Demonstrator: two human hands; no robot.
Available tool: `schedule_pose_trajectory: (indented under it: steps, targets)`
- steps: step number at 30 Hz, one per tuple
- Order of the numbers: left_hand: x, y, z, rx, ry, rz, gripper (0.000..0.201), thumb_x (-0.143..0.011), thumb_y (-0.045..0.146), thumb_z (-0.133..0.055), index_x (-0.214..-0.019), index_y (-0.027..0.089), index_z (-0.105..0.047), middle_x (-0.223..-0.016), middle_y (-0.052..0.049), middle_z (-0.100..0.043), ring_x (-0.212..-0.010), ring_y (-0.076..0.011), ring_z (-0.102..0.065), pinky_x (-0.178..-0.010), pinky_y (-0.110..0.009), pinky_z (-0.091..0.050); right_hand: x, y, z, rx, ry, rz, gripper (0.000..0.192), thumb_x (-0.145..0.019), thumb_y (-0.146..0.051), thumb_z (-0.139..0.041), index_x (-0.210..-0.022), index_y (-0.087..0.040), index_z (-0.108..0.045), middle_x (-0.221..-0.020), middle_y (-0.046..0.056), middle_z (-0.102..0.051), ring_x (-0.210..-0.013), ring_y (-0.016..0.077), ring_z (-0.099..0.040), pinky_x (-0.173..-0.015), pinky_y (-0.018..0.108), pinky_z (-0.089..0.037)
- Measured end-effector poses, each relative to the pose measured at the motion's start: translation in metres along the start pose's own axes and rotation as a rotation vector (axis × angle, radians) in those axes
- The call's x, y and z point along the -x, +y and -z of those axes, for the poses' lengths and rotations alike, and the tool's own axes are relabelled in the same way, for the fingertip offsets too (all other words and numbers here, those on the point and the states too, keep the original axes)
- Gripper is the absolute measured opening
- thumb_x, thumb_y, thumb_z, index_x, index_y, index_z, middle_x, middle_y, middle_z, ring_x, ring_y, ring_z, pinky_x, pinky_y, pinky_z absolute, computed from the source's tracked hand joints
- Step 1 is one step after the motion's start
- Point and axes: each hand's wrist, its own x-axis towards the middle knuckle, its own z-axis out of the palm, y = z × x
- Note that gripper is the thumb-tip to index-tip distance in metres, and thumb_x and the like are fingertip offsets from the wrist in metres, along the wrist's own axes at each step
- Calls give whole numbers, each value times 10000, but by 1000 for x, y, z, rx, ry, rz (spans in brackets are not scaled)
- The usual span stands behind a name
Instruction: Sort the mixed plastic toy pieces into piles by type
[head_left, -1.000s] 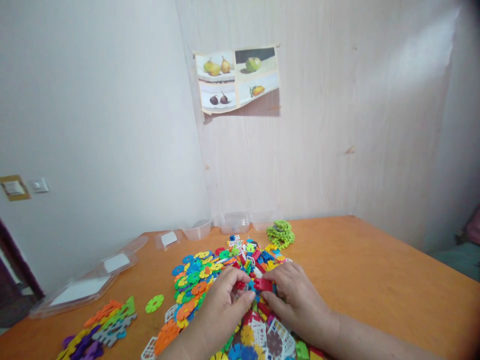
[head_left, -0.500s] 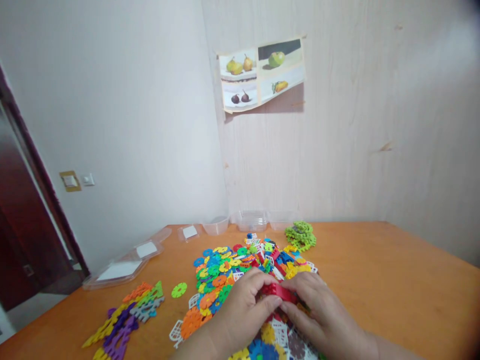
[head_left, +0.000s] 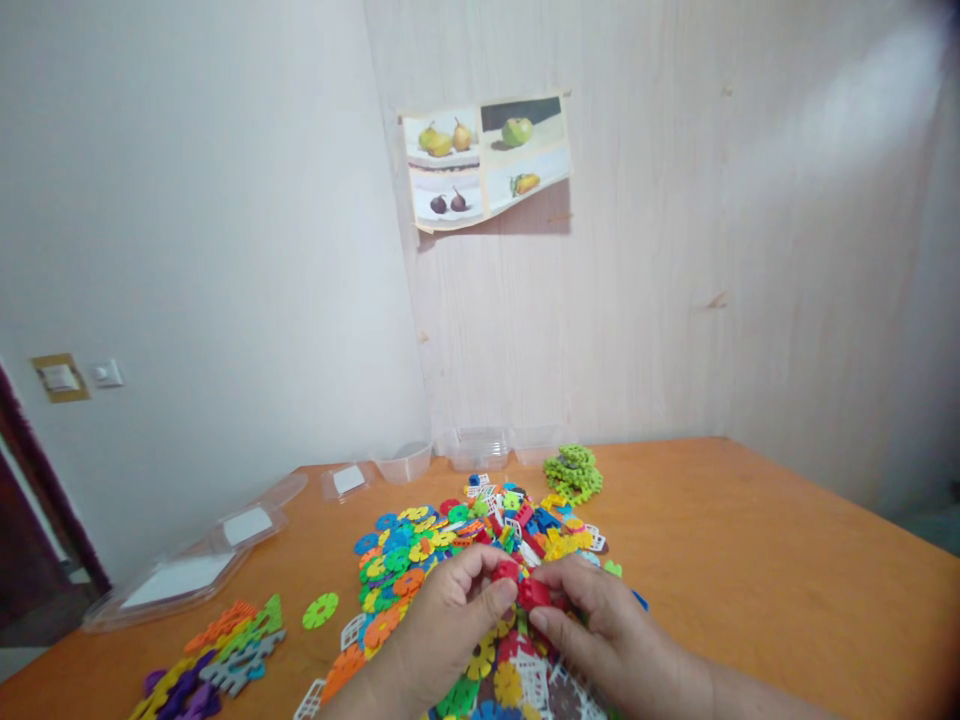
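Head view: we see both hands low in the centre of the frame, above the pile (head_left: 450,540).
Left hand (head_left: 442,630): fingers pinch a red piece (head_left: 506,572).
Right hand (head_left: 600,630): we see it gripping a second red piece (head_left: 536,592).
Pieces: touching, between our fingertips.
Table (head_left: 750,560): orange.
Green stack (head_left: 574,472): above the hands, well apart.

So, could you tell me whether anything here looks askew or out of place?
Yes: the fruit poster on the wall hangs tilted, its lower right corner peeling away and casting a shadow. On the table, one lime-green disc lies apart from the main pile of pieces.
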Motion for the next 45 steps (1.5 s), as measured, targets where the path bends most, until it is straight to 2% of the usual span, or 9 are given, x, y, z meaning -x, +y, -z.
schedule_pose_trajectory:
  steps: [4,7,11,16,23,31,36,40,45]
  targets:
    - [0,-2,-7,17,-59,17,309,-853,417,-656,-994,149,-594,-817,0,-560,-738,-120,-485,-659,-222,-387,0,3,-1,57,17,-5,168,-898,-360,-606,-930,-214,-682,-829,16,-645,-780,175,-570,-688,281,-411]
    - [0,-4,-10,-18,-47,23,299,-830,380,-676,-1002,153,-584,-804,8,-543,-734,-123,-477,-652,-224,-386,2,4,-1,121,18,57,168,-888,-373,-627,-942,-224,-680,-852,15,-641,-799,172,-566,-701,280,-396]
    - [2,-5,-9,-143,-26,17,226,-848,354,-641,-976,173,-595,-788,19,-533,-718,-121,-470,-645,-224,-371,4,4,-1,178,26,98,173,-878,-386,-644,-916,-219,-669,-863,17,-644,-817,172,-563,-719,283,-383]
    - [6,0,-10,-321,22,-3,113,-875,290,-600,-930,192,-607,-831,13,-557,-782,-129,-486,-720,-226,-372,5,4,-2,150,17,84,155,-863,-365,-665,-913,-218,-667,-859,11,-645,-819,168,-563,-724,275,-383]
    - [7,5,-10,-221,-40,19,197,-928,381,-532,-974,197,-585,-820,13,-534,-740,-121,-458,-681,-215,-363,4,-1,1,23,-48,48,141,-892,-350,-629,-920,-217,-666,-848,-5,-659,-778,141,-568,-685,240,-394]
    - [7,1,-12,-270,-46,60,178,-883,361,-597,-927,190,-582,-781,28,-511,-712,-115,-443,-649,-208,-346,7,-3,-1,189,-39,21,126,-849,-330,-647,-828,-206,-656,-807,4,-660,-780,158,-566,-679,251,-372]
    - [8,5,-15,-324,-5,-13,170,-893,358,-586,-890,188,-585,-781,26,-511,-735,-118,-451,-682,-217,-353,8,-9,0,185,-27,17,127,-843,-332,-653,-842,-206,-660,-817,7,-661,-793,162,-570,-687,256,-373]
    - [8,7,-17,-269,21,-24,203,-903,390,-581,-902,187,-577,-790,18,-523,-745,-122,-460,-690,-223,-362,7,-14,2,142,-8,-1,100,-869,-291,-621,-853,-202,-665,-804,2,-653,-769,149,-568,-676,253,-378]
    - [7,7,-14,21,-8,49,329,-912,509,-552,-973,186,-545,-706,33,-516,-656,-104,-456,-642,-224,-370,7,-12,1,57,8,15,107,-877,-305,-632,-862,-205,-669,-815,-5,-656,-762,143,-578,-690,255,-408]
